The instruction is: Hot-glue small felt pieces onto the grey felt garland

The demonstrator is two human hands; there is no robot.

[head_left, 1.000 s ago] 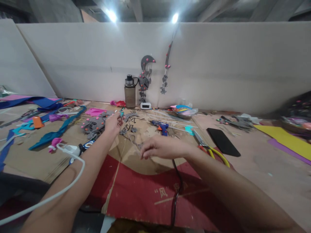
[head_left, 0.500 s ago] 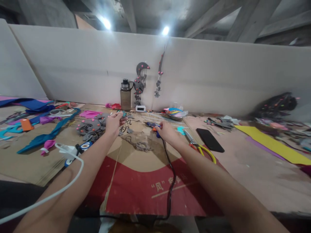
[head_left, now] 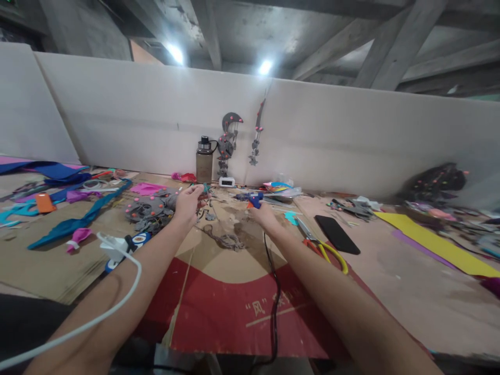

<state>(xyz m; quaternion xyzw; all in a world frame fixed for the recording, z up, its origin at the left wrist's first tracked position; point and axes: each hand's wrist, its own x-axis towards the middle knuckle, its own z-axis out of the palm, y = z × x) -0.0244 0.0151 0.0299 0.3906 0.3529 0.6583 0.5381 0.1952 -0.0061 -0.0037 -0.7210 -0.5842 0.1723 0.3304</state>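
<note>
My right hand (head_left: 264, 214) is closed round a small blue hot glue gun (head_left: 255, 200) with an orange trigger; its black cord (head_left: 276, 291) runs down over the cardboard's front edge. My left hand (head_left: 189, 202) pinches a small teal piece (head_left: 206, 188), its exact kind too small to make out. Just left of that hand lies a heap of grey felt pieces (head_left: 150, 211) dotted with pink balls. Between my forearms, a tangle of grey-brown cord (head_left: 228, 240) rests on the printed cardboard (head_left: 219, 276).
Scissors (head_left: 322, 247) with yellow and red handles and a black phone (head_left: 336, 234) lie right of my right arm. A water bottle (head_left: 204, 164) stands at the wall beside felt hangings (head_left: 225, 146). A white cable (head_left: 128, 291) crosses my left forearm. Yellow sheet (head_left: 437, 242) lies far right.
The glue gun has come up from lying low behind my right hand's fingers and its blue body now shows above them. My left hand still holds the teal piece. The view has tilted slightly upward.
</note>
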